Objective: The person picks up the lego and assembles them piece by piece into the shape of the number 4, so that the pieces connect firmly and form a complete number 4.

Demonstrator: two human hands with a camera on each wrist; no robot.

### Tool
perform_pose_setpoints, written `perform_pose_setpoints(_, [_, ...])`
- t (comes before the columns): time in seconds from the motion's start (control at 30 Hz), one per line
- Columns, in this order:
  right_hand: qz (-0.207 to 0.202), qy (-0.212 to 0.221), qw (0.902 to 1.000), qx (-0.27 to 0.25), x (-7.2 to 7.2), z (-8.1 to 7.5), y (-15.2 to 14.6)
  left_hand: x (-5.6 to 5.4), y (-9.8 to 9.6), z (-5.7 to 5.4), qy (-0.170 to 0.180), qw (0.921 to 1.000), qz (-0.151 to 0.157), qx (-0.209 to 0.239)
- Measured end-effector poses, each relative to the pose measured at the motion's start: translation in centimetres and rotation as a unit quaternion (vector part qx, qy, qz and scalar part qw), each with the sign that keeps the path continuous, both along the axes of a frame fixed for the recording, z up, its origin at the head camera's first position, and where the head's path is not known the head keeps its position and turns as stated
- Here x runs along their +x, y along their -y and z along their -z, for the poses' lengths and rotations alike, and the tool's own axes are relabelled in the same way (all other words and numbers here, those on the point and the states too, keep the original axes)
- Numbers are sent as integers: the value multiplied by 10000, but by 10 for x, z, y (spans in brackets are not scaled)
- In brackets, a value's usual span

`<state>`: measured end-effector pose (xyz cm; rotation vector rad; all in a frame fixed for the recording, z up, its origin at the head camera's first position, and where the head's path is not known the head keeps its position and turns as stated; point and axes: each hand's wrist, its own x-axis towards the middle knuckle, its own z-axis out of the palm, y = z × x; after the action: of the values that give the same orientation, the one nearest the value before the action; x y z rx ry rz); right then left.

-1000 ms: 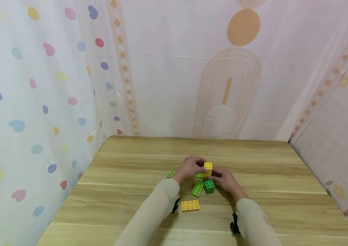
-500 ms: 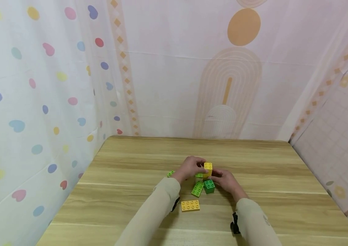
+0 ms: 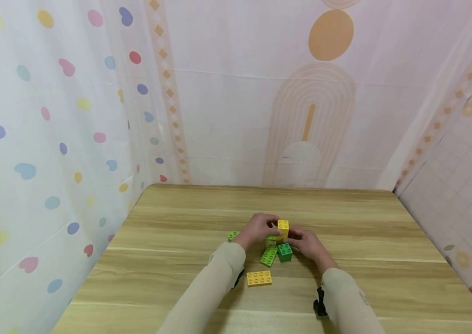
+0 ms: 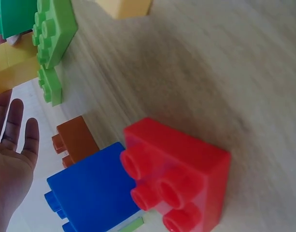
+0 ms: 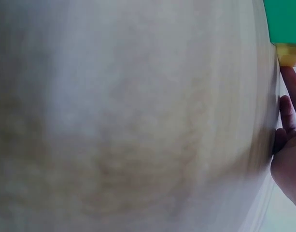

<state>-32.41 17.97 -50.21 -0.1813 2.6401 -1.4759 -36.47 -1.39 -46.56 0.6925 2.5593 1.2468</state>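
Note:
Near the middle of the table, a yellow toy brick stack [image 3: 283, 230] stands upright between both hands. My left hand [image 3: 257, 228] pinches its upper part from the left, thumb in front and fingers behind. Lower down, my right hand [image 3: 309, 244] grips it from the right, thumb at the near side. A dark green brick [image 3: 284, 252] sits just in front of the stack, by the right thumb. To its left lies a lime green brick [image 3: 269, 256], and a smaller lime piece [image 4: 52, 86] shows beside the stack in the left wrist view.
A flat yellow-orange brick [image 3: 258, 278] lies nearer the person. Red [image 4: 181, 159], blue [image 4: 92, 188] and brown [image 4: 77, 140] bricks show in the left wrist view, hidden by the left arm from the head camera. Another lime brick [image 3: 232, 235] peeks out left of the left wrist.
Hands and bricks hold almost the same places. The whole head view has shifted very slightly.

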Motion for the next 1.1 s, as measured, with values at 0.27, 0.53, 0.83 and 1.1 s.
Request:
perform_pose_setpoints(0.27, [-162,-65,9998,-66,1,-1,-2,2,0,1,90,9999,-80,35])
perform_pose_setpoints(0.53, [111,109,9995,-288,3,-11,-5,1,0,-2,-3,9999,26,-111])
perform_pose_setpoints(0.83, [-41,-281,9985,-476,2,-21,2,0,-2,-3,-180,9995,96,-237])
perform_pose_setpoints(1.1, [21,-437,9979,-483,0,-19,5,0,4,-6,-291,9980,136,-539])
